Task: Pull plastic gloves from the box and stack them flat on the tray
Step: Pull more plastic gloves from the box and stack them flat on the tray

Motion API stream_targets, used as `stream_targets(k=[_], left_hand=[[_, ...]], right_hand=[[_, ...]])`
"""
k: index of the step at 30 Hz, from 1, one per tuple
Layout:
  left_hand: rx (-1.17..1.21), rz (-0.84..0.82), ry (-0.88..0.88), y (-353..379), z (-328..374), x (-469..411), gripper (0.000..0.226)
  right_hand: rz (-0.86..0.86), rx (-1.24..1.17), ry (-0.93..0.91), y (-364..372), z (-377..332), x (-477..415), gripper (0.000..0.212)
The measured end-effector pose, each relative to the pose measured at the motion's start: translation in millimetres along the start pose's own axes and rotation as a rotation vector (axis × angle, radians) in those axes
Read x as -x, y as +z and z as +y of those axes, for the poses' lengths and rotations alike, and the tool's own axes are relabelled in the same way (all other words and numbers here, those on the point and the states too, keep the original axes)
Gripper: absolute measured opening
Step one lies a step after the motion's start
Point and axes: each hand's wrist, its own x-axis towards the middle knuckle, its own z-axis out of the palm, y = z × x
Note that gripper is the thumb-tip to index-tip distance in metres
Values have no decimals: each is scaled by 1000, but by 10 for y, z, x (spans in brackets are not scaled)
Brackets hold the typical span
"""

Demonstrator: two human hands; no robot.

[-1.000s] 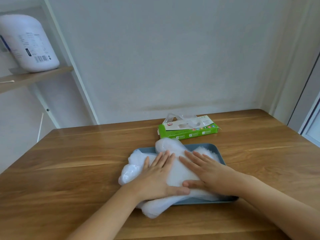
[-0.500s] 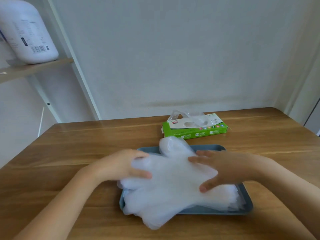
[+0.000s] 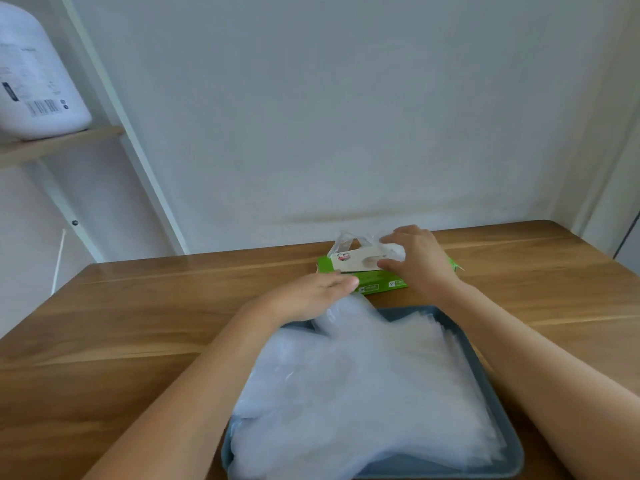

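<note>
At centre, a glove point(image 3: 349, 239) protruding from the green box point(image 3: 381, 285) is being pinched by the right hand point(image 3: 419, 258); the box is being touched by the left hand point(image 3: 311, 296), fingers straight. Stacked gloves point(image 3: 363, 393) are lying on the tray point(image 3: 485, 370) below.

glove point(image 3: 348, 238), box point(image 3: 372, 288) partly behind right hand point(image 3: 417, 263)

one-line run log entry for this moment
phase: pull | right hand: pinches protruding glove at green glove box | left hand: open at box front | blue-grey tray: holds glove stack
</note>
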Motion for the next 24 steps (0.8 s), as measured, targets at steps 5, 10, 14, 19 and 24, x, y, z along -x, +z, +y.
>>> stream_targets(k=[5,10,14,19,24], left_hand=[[59,42,-25,67,-68,-70,39],[92,361,-75,7,22,-29,50],[234,586,-52,-15,260,193,98],[253,677,142,7,532,369,97],[264,688,227,-78,621,530,35]], right_hand=[[128,-52,-37,-65,8,4,13],[198,-173,-89,-468,-185,117,10],[176,-238,-165,-839,-384,284,17],[6,-340,-294,-1183,-658,523,8],[-98,-471,-329,-1496,-869,731,9]])
